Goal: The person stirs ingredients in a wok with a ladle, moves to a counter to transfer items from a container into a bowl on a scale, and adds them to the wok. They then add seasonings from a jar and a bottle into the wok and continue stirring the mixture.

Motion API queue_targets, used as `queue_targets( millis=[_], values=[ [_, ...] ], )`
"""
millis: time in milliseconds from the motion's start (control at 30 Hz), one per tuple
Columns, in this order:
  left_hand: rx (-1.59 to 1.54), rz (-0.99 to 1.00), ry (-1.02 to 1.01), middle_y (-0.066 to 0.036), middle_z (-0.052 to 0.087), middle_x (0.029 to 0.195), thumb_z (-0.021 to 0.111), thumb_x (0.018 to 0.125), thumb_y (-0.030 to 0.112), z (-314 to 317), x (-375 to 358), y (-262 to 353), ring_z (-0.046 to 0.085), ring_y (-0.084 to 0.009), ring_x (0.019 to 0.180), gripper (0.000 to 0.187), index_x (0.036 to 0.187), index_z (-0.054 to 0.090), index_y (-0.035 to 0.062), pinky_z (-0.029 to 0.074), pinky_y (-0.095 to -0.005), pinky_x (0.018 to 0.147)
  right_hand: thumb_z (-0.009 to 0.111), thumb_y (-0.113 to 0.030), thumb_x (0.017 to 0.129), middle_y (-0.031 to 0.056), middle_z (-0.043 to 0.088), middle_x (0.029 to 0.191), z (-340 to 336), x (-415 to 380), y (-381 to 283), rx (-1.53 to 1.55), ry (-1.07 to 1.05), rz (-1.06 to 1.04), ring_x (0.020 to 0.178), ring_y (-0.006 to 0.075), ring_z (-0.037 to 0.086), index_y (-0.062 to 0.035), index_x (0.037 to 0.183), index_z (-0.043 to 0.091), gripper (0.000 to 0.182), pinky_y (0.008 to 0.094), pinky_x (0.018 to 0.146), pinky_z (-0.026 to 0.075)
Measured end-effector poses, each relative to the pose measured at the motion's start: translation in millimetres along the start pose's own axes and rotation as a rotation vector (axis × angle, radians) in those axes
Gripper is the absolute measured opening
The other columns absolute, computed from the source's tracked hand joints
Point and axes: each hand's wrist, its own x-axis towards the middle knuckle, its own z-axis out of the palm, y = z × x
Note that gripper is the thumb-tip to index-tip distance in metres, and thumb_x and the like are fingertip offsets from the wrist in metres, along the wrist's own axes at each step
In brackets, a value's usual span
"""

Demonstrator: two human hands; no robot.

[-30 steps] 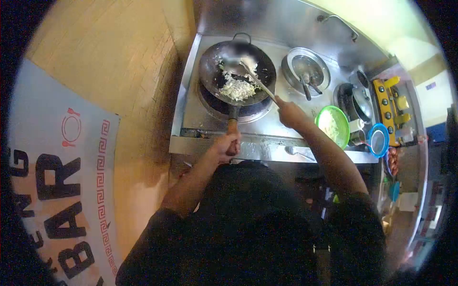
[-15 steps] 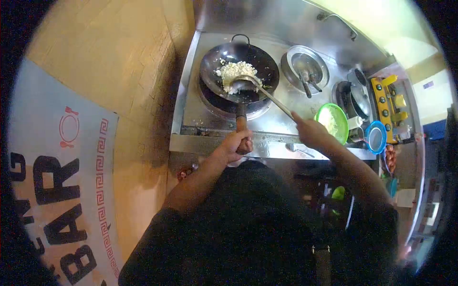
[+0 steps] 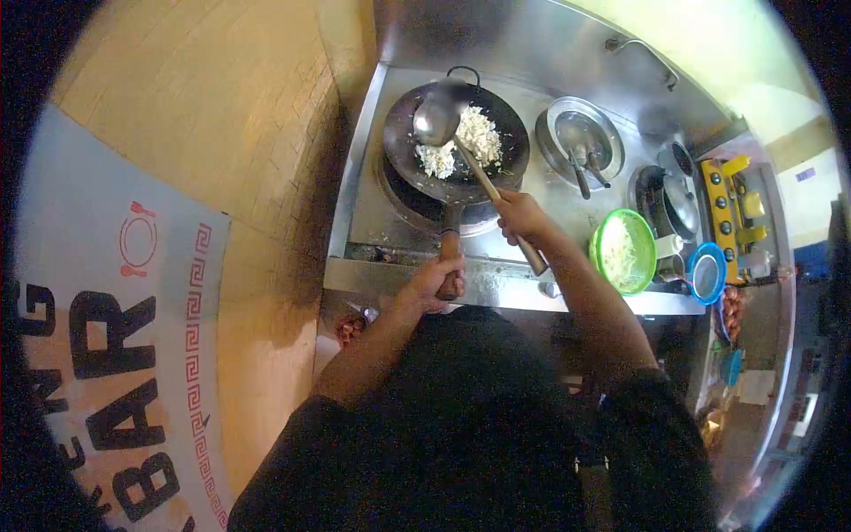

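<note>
A dark wok (image 3: 510, 160) sits over the burner at the left of the steel stove, with white rice-like food (image 3: 479, 137) scattered across its middle. My left hand (image 3: 436, 281) is wrapped round the wok's wooden handle (image 3: 450, 242). My right hand (image 3: 525, 218) grips a long-handled ladle (image 3: 437, 121) by its handle, whose wooden end sticks out below the fist. The ladle's round bowl is over the left part of the wok, its rounded back facing up, and covers some of the food.
Right of the wok, a metal pan (image 3: 578, 108) holds utensils. A green bowl (image 3: 640, 279) with pale shreds stands at the front, beside a blue-rimmed container (image 3: 706, 273). Farther right are a dark lidded pot (image 3: 679, 207) and a yellow rack (image 3: 714, 191). A tiled wall (image 3: 292, 177) borders the left.
The ladle has swung left and up across the wok, and my right hand has come left with it. The food has spread into two heaps. My left hand keeps its hold.
</note>
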Motion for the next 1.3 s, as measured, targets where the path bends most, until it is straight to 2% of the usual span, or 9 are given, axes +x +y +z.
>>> queue_targets(
  millis=[300,500,633,767,933,1033,1067,1167,1300],
  values=[
    [0.009,-0.012,0.005,-0.003,0.051,0.071,0.062,0.085,0.012,2,1,5,0.051,-0.015,0.052,0.014,0.09,0.05,0.007,0.046,-0.029,0.045,0.049,-0.026,0.094,0.0008,0.044,0.059,-7,-4,24,-0.044,0.093,-0.057,0.039,0.0089,0.04,-0.0082,0.12,0.053,0.032,0.0242,0.033,0.033],
    [-0.007,-0.016,0.023,-0.004,0.05,0.07,0.062,0.086,0.013,-7,9,1,0.051,-0.0157,0.052,0.018,0.095,0.048,0.0074,0.047,-0.0309,0.046,0.047,-0.027,0.094,0.0031,0.048,0.061,-26,-23,15,0.255,-0.171,0.076,0.041,0.0112,0.044,-0.0079,0.121,0.051,0.032,0.0285,0.036,0.04],
    [0.015,-0.009,0.001,-0.004,0.05,0.069,0.062,0.085,0.012,-5,5,0,0.052,-0.0161,0.052,0.016,0.093,0.049,0.007,0.047,-0.0311,0.047,0.047,-0.024,0.095,0.0038,0.048,0.059,-2,-16,20,-0.39,0.178,-0.103,0.038,0.0109,0.043,-0.012,0.128,0.051,0.035,0.0255,0.033,0.037],
    [0.011,-0.022,0.008,-0.004,0.052,0.068,0.062,0.086,0.015,-4,-1,-1,0.052,-0.0148,0.052,0.014,0.088,0.051,0.0075,0.047,-0.0306,0.047,0.05,-0.027,0.093,0.0022,0.047,0.055,-17,-39,17,-0.068,0.073,0.069,0.039,0.0104,0.045,-0.0119,0.128,0.052,0.038,0.0271,0.033,0.039],
    [0.061,-0.02,0.02,-0.004,0.053,0.068,0.062,0.087,0.019,-10,7,-3,0.052,-0.0155,0.054,0.016,0.091,0.051,0.0086,0.047,-0.0303,0.047,0.047,-0.014,0.088,0.0326,0.06,0.082,-9,15,30,-0.842,0.343,-0.485,0.067,0.042,0.062,-0.0036,0.13,0.044,0.043,0.0471,0.063,0.05],
    [-0.059,-0.06,0.01,-0.004,0.053,0.068,0.061,0.088,0.026,-4,4,2,0.052,-0.0159,0.054,0.02,0.09,0.051,0.0093,0.047,-0.0303,0.049,0.047,-0.014,0.088,0.0305,0.06,0.078,-1,7,23,-0.828,0.226,-0.395,0.07,0.0424,0.062,-0.002,0.134,0.037,0.048,0.047,0.064,0.05],
    [-0.056,-0.062,0.002,-0.004,0.053,0.069,0.06,0.089,0.029,-2,3,5,0.052,-0.0162,0.055,0.021,0.091,0.051,0.0096,0.047,-0.0305,0.05,0.046,-0.012,0.087,0.0286,0.061,0.073,4,-7,18,-1.091,0.141,-0.383,0.068,0.041,0.062,0.0018,0.138,0.027,0.055,0.047,0.063,0.051],
    [-0.055,-0.087,0.01,-0.004,0.053,0.071,0.059,0.089,0.034,0,-4,9,0.052,-0.0168,0.057,0.025,0.092,0.052,0.0105,0.047,-0.0311,0.052,0.034,-0.014,0.092,0.0213,0.063,0.073,-5,-103,7,-1.501,0.066,-0.28,0.064,0.0382,0.063,0.0064,0.125,0.037,0.039,0.0477,0.057,0.052],
    [0.022,-0.104,0.041,-0.004,0.054,0.074,0.057,0.089,0.039,7,-4,11,0.052,-0.017,0.06,0.029,0.094,0.053,0.0115,0.047,-0.0315,0.054,0.04,-0.007,0.087,0.0243,0.063,0.076,-6,-67,13,-1.316,0.212,-0.242,0.064,0.0379,0.064,0.007,0.133,0.029,0.049,0.0468,0.058,0.052]
  ],
)
